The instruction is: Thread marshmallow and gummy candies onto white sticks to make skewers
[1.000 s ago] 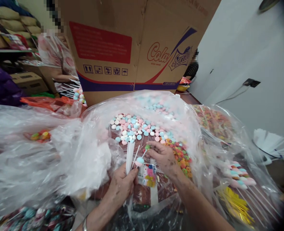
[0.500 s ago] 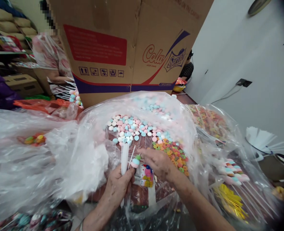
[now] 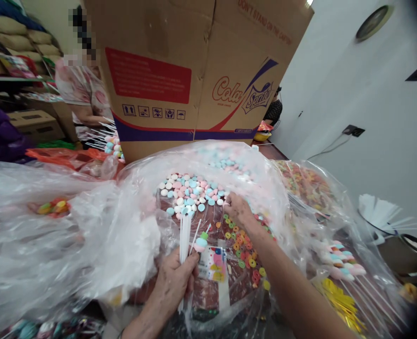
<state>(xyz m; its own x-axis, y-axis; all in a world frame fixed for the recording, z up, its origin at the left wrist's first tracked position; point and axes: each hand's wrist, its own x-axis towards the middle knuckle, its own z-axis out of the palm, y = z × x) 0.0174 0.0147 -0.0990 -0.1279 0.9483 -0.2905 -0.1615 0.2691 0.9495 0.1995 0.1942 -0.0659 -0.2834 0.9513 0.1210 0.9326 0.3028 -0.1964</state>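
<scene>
My left hand (image 3: 180, 270) is closed round a bundle of white sticks (image 3: 184, 235). In the same grip a marshmallow skewer (image 3: 200, 242) leans to the right, with pink, white and blue pieces and a green gummy ring near its tip. Farther forward, my right hand (image 3: 239, 209) has its fingertips pinched at a pink marshmallow at the edge of the pastel marshmallow pile (image 3: 190, 190). Beneath my right wrist and forearm lie loose gummy rings (image 3: 243, 247), partly covered by the arm. A printed plastic packet (image 3: 213, 263) lies just right of my left hand.
A large cardboard carton (image 3: 201, 70) stands behind the clear plastic sheeting (image 3: 137, 188). To the right are finished skewers (image 3: 346, 263), yellow twist ties (image 3: 340, 301), a bag of gummy rings (image 3: 303, 181) and a pot of white sticks (image 3: 381, 214). Another person (image 3: 84, 94) stands back left.
My right hand has moved forward from beside the skewer to the marshmallow pile, and its fingers have closed in a pinch. My left hand keeps its hold on the sticks and skewer.
</scene>
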